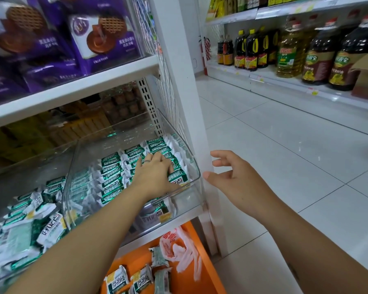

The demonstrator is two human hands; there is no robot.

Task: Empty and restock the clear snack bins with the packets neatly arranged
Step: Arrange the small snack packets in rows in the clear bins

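Left hand (155, 172) flat on packets (112, 166) in clear bin (186, 198) | right hand (232, 177) spread, empty | white post (185, 102) between

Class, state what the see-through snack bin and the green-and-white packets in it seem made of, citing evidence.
Clear snack bin: likely rigid glossy plastic; transparent walls, rounded moulded rim, highlights. Green-and-white packets: probably shiny plastic film; crinkled, reflective, crimped ends.

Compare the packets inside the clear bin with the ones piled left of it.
The green-and-white packets in the clear plastic bin stand in neat rows, with the left hand resting on them; the piled packets to its left lie jumbled and untouched. Both share one wrapper design.
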